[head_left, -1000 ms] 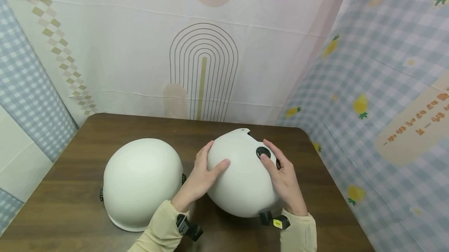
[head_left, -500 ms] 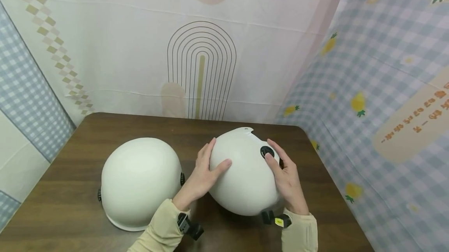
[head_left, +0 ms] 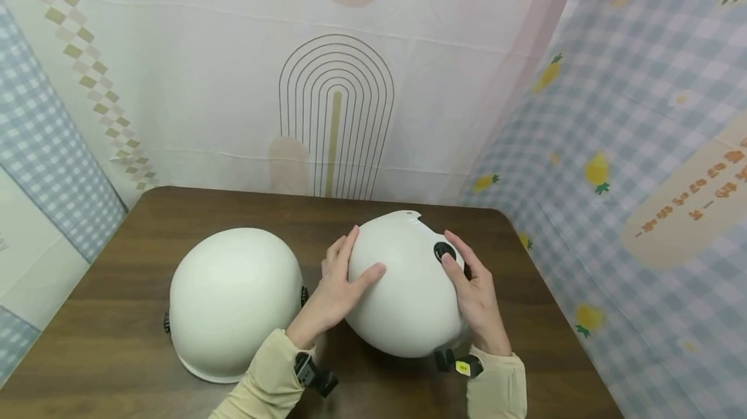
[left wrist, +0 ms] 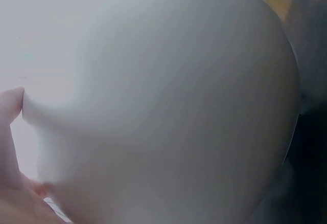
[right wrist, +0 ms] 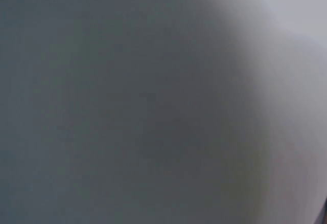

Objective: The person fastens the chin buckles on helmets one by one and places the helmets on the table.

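A white helmet [head_left: 403, 302] is held tilted between both hands over the right half of the table. A round black knob [head_left: 445, 251] sits on its right side, and a notched edge shows at its far right. My left hand [head_left: 335, 299] grips the left side, thumb on the shell and fingers round the side. With its thumb at the knob, my right hand [head_left: 477, 296] grips the right edge. In the left wrist view the helmet shell [left wrist: 179, 96] fills most of the picture, with part of the left hand [left wrist: 13, 162] at the left edge. The right wrist view is a blurred pale surface.
A second white helmet [head_left: 233, 302] rests dome up on the brown wooden table [head_left: 99, 315], close left of my left forearm. It has black fittings on both sides. A printed cloth [head_left: 222, 82] hangs behind the table, and a blue checked cloth [head_left: 583, 211] hangs along the right.
The held helmet has shifted slightly to the right with both hands keeping their grip. Over the last half second it has hardly moved. The other helmet stays in place.
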Available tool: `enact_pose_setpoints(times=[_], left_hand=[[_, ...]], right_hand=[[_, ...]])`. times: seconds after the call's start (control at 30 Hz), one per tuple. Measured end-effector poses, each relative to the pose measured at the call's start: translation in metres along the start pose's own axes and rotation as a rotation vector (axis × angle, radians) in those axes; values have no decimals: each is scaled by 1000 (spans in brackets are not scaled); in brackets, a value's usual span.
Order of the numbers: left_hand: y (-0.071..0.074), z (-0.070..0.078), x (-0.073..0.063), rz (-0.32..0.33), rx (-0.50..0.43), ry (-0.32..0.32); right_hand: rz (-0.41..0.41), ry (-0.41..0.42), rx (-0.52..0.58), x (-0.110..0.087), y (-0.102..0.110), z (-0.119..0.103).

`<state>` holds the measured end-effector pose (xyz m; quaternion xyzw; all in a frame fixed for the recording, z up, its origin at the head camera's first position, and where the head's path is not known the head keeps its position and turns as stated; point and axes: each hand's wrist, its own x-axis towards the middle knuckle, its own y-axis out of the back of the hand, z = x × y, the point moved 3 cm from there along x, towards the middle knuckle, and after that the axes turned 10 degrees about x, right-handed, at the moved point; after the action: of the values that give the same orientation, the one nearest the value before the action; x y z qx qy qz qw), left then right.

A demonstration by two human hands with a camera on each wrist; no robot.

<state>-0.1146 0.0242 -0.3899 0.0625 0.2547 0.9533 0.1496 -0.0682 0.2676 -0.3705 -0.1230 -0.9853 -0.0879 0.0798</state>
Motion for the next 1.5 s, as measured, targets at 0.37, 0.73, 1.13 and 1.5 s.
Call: enact_pose_setpoints(times=[0.37,0.73,1.13,1.5], left_hand=[[0,-2,1,-15,-17,-3],[3,-2,-1,-9,-1,-10],[8,-4,-3,36,30,7],[12,-10,3,11,-5,21]], right_hand=[[-5,-5,25,2,3,2],[-24,10,37,3,3,3],[-38,-61,72,3,-5,18],[32,15,-41,4,-9,10]])
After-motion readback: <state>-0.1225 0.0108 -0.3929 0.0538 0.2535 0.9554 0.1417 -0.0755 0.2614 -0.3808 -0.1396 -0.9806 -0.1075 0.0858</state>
